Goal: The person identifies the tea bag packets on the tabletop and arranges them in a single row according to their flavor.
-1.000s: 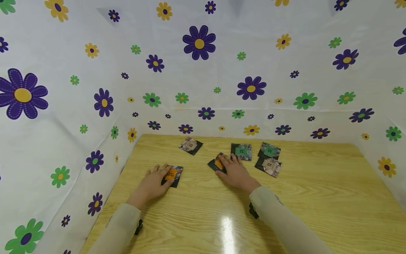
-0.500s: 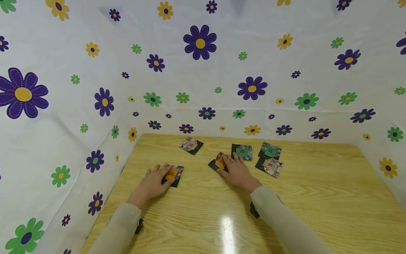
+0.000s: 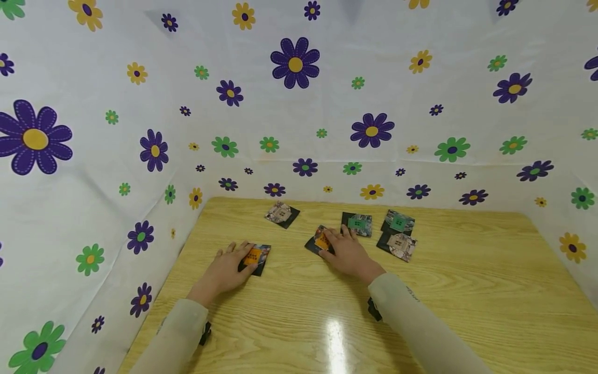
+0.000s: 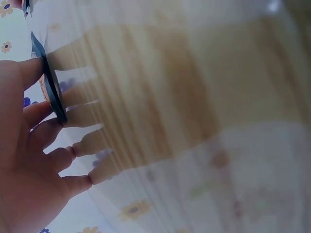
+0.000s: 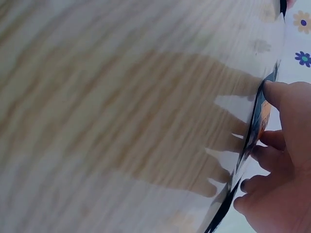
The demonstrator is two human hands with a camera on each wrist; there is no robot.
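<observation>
My left hand [image 3: 226,270] rests with spread fingers on a flat dark card with an orange label [image 3: 253,256], on the left part of the table. In the left wrist view the thumb and fingertips lie along that card [image 4: 52,85], seen nearly edge-on. My right hand [image 3: 350,253] lies near the table's middle, fingertips on a second dark card with an orange label [image 3: 321,240]. The right wrist view shows its thumb and fingers touching this card's [image 5: 257,114] face. One right finger reaches the near edge of a card with a green label [image 3: 358,224].
Toward the back left lies a card with a beige label [image 3: 281,213]. Right of the right hand, another green-labelled card [image 3: 398,222] overlaps a beige-labelled card [image 3: 398,244]. White flower-printed cloth [image 3: 299,114] encloses the wooden table [image 3: 467,291] at the back and sides.
The orange-labelled card under the right hand has slid slightly left, with small finger movement. The left hand and its card look still.
</observation>
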